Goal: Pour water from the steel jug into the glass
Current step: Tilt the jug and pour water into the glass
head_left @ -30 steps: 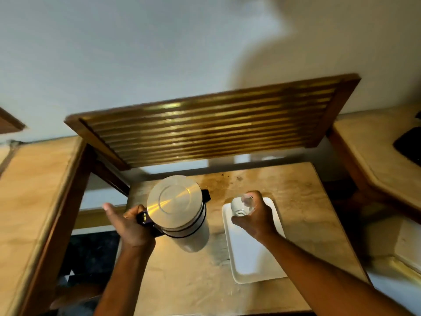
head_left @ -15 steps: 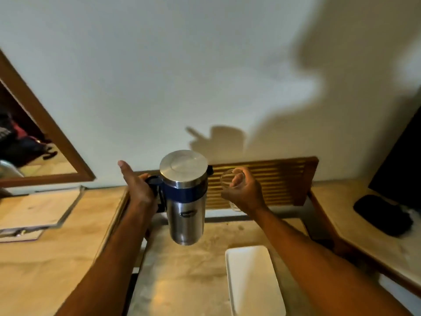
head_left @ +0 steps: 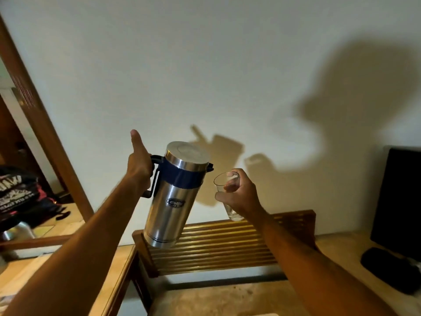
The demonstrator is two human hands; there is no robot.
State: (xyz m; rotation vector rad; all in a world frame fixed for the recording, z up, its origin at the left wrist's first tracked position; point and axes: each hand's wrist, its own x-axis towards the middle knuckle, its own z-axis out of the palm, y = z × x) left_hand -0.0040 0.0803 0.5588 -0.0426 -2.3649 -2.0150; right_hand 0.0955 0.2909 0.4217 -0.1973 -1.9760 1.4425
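Left hand (head_left: 140, 164) was wrapped around the black handle (head_left: 153, 176) of the steel jug (head_left: 174, 197), thumb stuck straight up, free of the handle. Jug was held in the air above the tabletop (head_left: 227, 299), tilted with its top leaning toward the right; lid (head_left: 188, 152) in place on top, blue band just under it. Small black spout (head_left: 210, 166) pointed toward the glass (head_left: 224, 190).

Right hand (head_left: 241, 193) was closed around the glass, fingers curled round its far side and thumb across the near side. Glass was also held in the air, just right of the jug, not touching it, rim close to the spout and slightly below it. Glass leaned a little toward the jug. Contents of the glass: could not tell, the view was too dim and blurred; no stream was seen at the spout.

Slatted wooden rack (head_left: 227, 245) stood below both, against the wall (head_left: 205, 65). Shadows of jug and hands fell on the wall.
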